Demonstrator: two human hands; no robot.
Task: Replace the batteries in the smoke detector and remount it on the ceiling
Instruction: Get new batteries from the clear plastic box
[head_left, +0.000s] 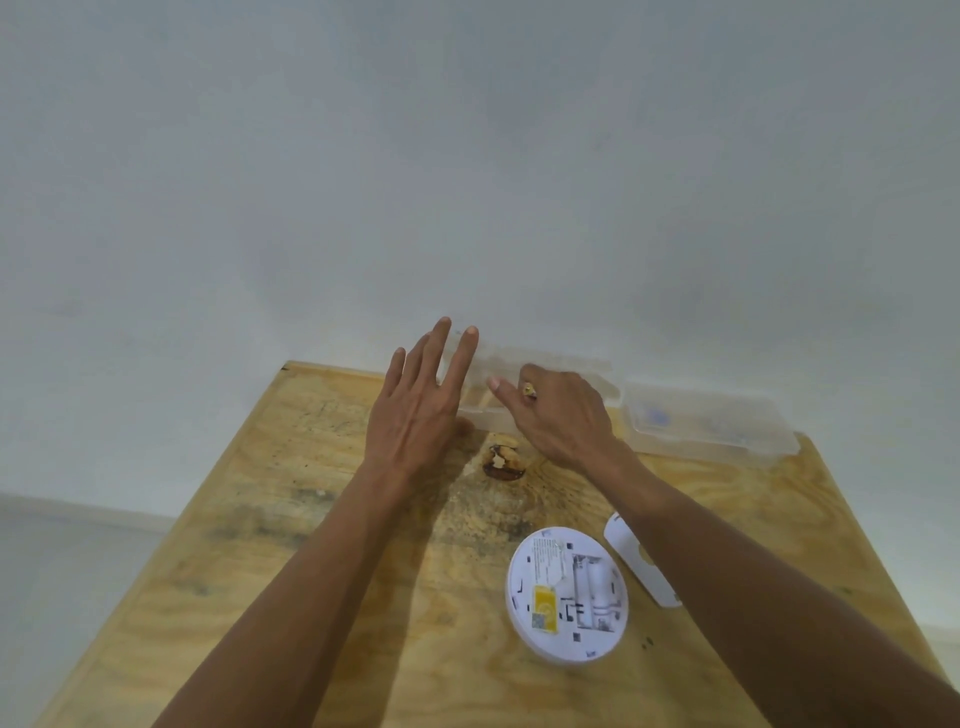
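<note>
The white round smoke detector (567, 592) lies back-side up on the plywood table (291, 519), its battery bay open and showing white plastic. A white cover piece (641, 558) lies just right of it, partly under my right forearm. At the table's far edge, my left hand (421, 410) is spread flat, fingers apart, beside a clear plastic box (550, 364). Over that box my right hand (558, 415), wearing a ring, reaches in with curled fingers. Its fingertips are hidden, so any held item cannot be seen.
A second clear plastic box (711, 421), closed, sits at the far right against the white wall (467, 182). A dark knot (503, 460) marks the wood between my hands. The table's left edge drops to a pale floor.
</note>
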